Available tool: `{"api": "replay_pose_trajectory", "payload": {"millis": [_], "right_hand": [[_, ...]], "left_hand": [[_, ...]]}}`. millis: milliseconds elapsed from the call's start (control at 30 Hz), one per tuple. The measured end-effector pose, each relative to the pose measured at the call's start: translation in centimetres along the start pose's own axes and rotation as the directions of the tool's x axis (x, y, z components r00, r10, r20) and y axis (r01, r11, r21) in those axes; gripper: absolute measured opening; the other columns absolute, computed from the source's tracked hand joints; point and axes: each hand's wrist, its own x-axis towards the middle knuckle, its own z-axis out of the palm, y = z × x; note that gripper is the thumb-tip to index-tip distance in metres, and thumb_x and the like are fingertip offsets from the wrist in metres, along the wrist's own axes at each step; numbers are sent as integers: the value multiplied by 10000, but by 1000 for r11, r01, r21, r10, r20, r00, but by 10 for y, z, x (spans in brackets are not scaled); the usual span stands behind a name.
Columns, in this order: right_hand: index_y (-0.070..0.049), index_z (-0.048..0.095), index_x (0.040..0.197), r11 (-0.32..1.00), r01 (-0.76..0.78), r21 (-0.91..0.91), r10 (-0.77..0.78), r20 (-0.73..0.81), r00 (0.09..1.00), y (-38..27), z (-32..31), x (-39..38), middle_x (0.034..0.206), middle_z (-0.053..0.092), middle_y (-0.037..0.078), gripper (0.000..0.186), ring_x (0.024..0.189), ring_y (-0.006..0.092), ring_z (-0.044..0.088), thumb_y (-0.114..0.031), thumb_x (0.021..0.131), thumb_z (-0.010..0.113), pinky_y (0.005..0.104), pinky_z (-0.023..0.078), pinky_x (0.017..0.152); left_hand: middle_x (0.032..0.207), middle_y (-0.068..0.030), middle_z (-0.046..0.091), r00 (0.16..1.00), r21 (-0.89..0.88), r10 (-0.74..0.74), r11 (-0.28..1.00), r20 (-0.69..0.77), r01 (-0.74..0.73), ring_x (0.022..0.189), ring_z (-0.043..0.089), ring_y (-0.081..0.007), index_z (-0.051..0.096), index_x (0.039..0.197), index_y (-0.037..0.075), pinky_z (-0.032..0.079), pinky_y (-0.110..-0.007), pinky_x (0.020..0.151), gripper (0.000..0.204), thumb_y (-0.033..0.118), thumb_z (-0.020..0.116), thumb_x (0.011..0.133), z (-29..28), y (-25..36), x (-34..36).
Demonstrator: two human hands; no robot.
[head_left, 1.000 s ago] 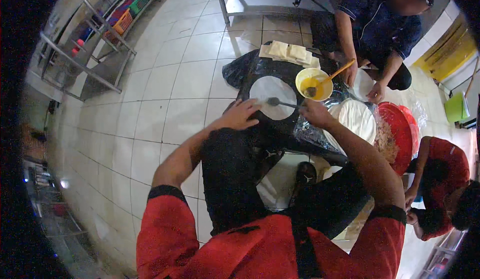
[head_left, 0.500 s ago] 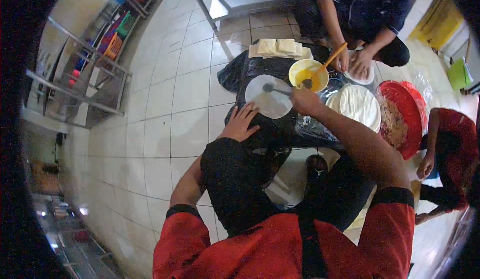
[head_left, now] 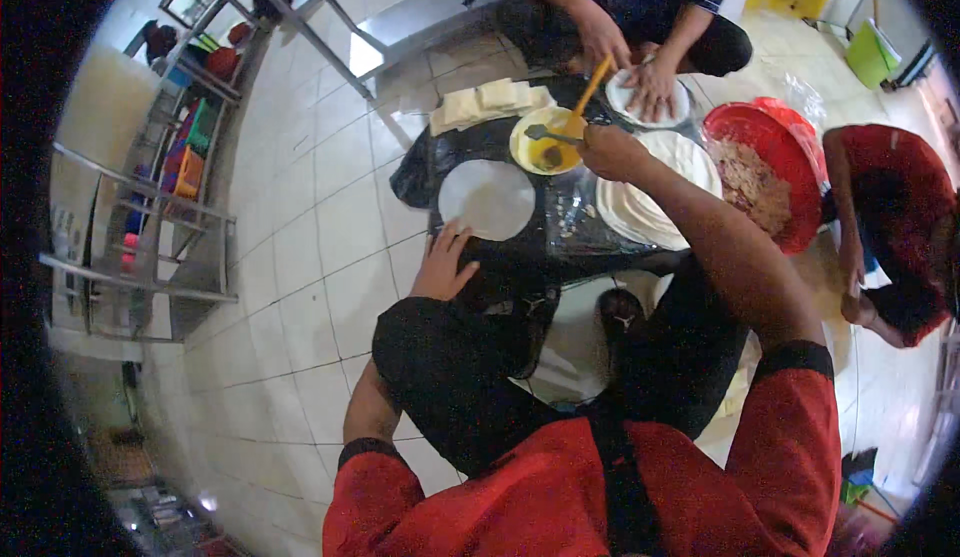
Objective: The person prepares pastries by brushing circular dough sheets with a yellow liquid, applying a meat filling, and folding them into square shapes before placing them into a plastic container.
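White floor tiles [head_left: 330,217] fill the room, and the work goes on down on the floor itself, on a black plastic sheet [head_left: 560,242] spread between seated people. At far left stands a metal rack [head_left: 150,247] with coloured crates.

The left hand [head_left: 445,265] lies flat with fingers spread on the near edge of the sheet, holding nothing, just below a single round white wrapper [head_left: 487,199] laid out alone. Beyond it sits a small stack of folded pale squares [head_left: 490,102]. Next comes a yellow bowl [head_left: 545,142] with a dark-yellow liquid at its bottom. The right hand [head_left: 610,150] is closed around the handle of a metal spoon [head_left: 545,135] whose bowl dips into that liquid. An orange-handled tool [head_left: 592,85] also leans in the bowl.

By the look of it, the step in hand is scooping from the yellow bowl for the lone wrapper; the next move would call for carrying the loaded spoon level, leftward, without dripping.

Right of the hand lies a stack of white wrappers [head_left: 650,202], then a red basin [head_left: 775,172] of minced filling. Across the sheet, another person's hands [head_left: 650,82] press on a wrapper; a person in a red top [head_left: 890,227] sits at far right.
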Motion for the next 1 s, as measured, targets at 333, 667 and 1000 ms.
{"api": "replay_pose_trajectory", "payload": {"millis": [333,667,1000], "right_hand": [[-24,695,942,941,-145,-306,168,48,985,122,24,-54,920,726,195,333,860,344,730,-349,918,625,487,589,772],[-82,769,911,881,-188,-435,313,236,920,142,70,-78,959,755,149,201,919,332,733,-169,793,632,468,586,766],[-49,675,950,882,-143,-449,163,7,987,150,92,-76,935,717,170,289,886,355,714,-278,774,687,481,581,784]], "left_hand": [[1597,-226,276,995,48,104,993,9,-104,1475,268,-428,346,1529,83,261,-530,1196,740,397,648,930,14,4,32],[1526,-280,375,989,-52,138,989,60,-135,1384,391,-461,563,1378,64,309,-505,1174,560,323,699,899,-52,-21,36],[1548,-213,376,957,17,284,959,-62,-284,1394,415,-391,599,1325,131,352,-487,1148,467,318,680,906,-161,19,75]]}}
